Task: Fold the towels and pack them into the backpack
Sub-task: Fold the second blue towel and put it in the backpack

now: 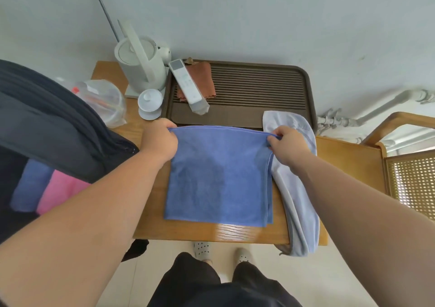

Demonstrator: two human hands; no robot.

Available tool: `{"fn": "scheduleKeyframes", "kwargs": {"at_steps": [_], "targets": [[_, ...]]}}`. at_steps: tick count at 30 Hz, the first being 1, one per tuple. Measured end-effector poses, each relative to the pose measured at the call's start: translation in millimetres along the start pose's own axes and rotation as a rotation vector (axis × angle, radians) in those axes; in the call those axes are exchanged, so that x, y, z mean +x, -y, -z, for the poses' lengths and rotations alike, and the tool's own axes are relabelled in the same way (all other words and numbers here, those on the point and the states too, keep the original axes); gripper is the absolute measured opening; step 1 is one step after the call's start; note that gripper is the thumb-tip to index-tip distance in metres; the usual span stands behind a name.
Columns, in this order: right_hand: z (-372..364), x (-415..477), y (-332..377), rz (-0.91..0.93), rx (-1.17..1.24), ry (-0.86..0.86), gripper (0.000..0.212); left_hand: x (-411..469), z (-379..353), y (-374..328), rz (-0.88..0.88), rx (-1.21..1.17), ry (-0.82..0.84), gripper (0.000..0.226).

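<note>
While backpack (47, 118) gapes open at your left: blue towel (219, 177), flat at centre of wooden table (348, 165), already doubled. Left hand (160, 139) and right hand (288, 146) each pinch one far corner; draw both squarely toward you, edges matched. Pale towel (299, 196) lies just beside, right. Surface also carries tea tray (308, 90), kettle (141, 64) at rear; white wall behind.

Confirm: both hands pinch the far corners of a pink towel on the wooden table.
Wrong colour: the head view shows a blue towel. The left hand and right hand do pinch its far corners on the wooden table.
</note>
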State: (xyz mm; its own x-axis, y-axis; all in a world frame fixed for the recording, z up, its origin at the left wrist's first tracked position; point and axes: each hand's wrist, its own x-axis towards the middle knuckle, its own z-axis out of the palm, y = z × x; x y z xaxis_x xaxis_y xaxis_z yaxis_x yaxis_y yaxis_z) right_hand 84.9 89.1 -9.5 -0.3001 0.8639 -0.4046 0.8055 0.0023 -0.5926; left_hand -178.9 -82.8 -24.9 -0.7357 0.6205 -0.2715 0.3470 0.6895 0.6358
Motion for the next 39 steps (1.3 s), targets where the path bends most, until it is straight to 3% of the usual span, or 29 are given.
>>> {"fn": "scheduleKeyframes", "kwargs": {"at_steps": [9,17,22,26,31,35,39], "targets": [[2.8,-44.0,-18.7,0.216,-0.123,0.030,0.011,-54.1,-2.9,27.3,-0.193,0.187,-0.010,0.016],[-43.2,-91.1,-78.3,0.327,-0.373,0.201,0.010,-99.7,-25.9,81.6,-0.164,0.434,0.175,0.013],[-67.1,-94.7,-95.2,0.307,-0.453,0.211,0.006,-103.2,-37.9,87.3,-0.213,0.606,0.275,0.027],[-72.9,-95.8,-96.8,0.325,-0.614,0.242,0.015,-108.2,-39.0,84.6,-0.219,0.725,0.315,0.008],[-67.0,-107.2,-84.6,0.298,-0.904,0.213,0.038,-111.7,-37.6,65.6,-0.272,0.907,0.299,0.038],[-77.8,-106.3,-51.0,0.377,-0.781,0.094,0.048,-102.6,-47.2,50.4,-0.376,0.792,0.223,0.036],[-104.5,-85.5,-25.9,0.357,-0.714,0.160,0.067,-90.1,-62.4,48.2,-0.355,0.800,0.313,0.071]]}}
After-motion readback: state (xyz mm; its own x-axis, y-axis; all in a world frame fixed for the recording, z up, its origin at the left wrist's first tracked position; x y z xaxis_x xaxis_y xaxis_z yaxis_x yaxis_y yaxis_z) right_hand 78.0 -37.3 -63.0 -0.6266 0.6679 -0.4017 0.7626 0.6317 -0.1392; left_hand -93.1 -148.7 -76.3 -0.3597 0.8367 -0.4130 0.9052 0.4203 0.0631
